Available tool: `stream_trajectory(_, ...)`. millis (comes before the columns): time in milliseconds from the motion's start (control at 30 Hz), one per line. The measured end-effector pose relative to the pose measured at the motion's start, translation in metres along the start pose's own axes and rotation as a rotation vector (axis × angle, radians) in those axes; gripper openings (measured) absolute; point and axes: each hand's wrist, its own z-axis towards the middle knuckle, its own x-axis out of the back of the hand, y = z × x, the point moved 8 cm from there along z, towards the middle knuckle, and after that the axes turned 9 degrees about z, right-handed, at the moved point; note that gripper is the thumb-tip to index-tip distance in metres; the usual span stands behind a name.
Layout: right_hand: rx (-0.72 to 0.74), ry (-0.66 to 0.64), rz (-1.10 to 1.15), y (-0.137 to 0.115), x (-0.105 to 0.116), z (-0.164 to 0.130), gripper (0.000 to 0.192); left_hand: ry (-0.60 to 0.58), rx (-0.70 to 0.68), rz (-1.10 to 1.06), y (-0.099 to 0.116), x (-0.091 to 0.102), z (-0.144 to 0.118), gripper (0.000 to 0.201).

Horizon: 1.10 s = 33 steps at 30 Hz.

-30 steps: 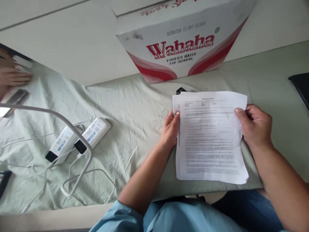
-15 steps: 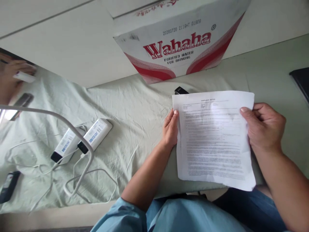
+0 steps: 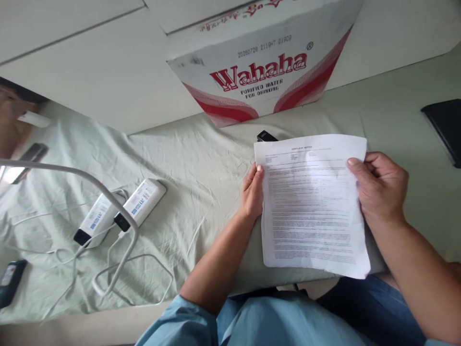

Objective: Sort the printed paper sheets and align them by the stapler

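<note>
A printed sheet of paper (image 3: pixel 311 206), slightly creased and headed in small capitals, faces me above the green cloth. My left hand (image 3: pixel 252 192) pinches its left edge, thumb on the front and fingers behind. On the upper right edge, my right hand (image 3: pixel 382 187) is closed the same way, its fingers partly hidden behind the page. A small black object (image 3: pixel 266 136) pokes out just past the sheet's top left corner; the rest of it is covered by the paper.
A Wahaha water carton (image 3: pixel 266 72) stands against the white panel. Two white power banks (image 3: pixel 144 202) lie left among cables, with a thick white curved cable (image 3: pixel 104 185) above. A black case (image 3: pixel 444 127) lies far right. Another person's blurred hand (image 3: pixel 14 120) shows at the left edge.
My right hand and the paper's right side have shifted a little left in view. Both hands keep their hold. The other person's hand at far left has moved partly out of view.
</note>
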Motion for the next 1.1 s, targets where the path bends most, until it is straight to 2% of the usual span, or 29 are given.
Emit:
stream_trajectory(233, 0.006, -0.018, 0.024, 0.001, -0.004, 0.001, 0.025, -0.044, -0.015, 0.009, 0.001, -0.004, 0.0, 0.044)
stream_trajectory(500, 0.0, -0.021, 0.004, -0.001, -0.005, -0.001, 0.025, -0.199, -0.036, -0.029, 0.02, -0.021, -0.009, 0.051)
stream_trajectory(667, -0.003, -0.022, -0.006, 0.001, -0.006, -0.001, 0.029, -0.176, -0.049, -0.023, 0.016, -0.019, -0.006, 0.05)
stream_trajectory(767, -0.025, -0.079, -0.055, 0.011, -0.007, 0.001, 0.029, -0.171, -0.045, -0.024, 0.011, -0.017, -0.004, 0.05)
stream_trajectory(900, 0.09, -0.111, -0.175, 0.015, -0.001, 0.012, 0.026, -0.169, 0.032, -0.06, 0.008, -0.016, -0.004, 0.051)
stream_trajectory(967, 0.134, -0.103, -0.087, 0.014, 0.002, 0.018, 0.042, -0.149, 0.067, -0.074, 0.007, -0.014, -0.004, 0.051)
stream_trajectory(1000, 0.111, -0.114, -0.005, 0.016, 0.002, 0.02, 0.048, -0.139, 0.077, -0.074, 0.006, -0.013, -0.005, 0.051)
stream_trajectory(1100, -0.087, -0.225, 0.197, 0.028, -0.009, 0.02, 0.049, -0.128, 0.08, -0.047, 0.005, -0.011, -0.006, 0.049)
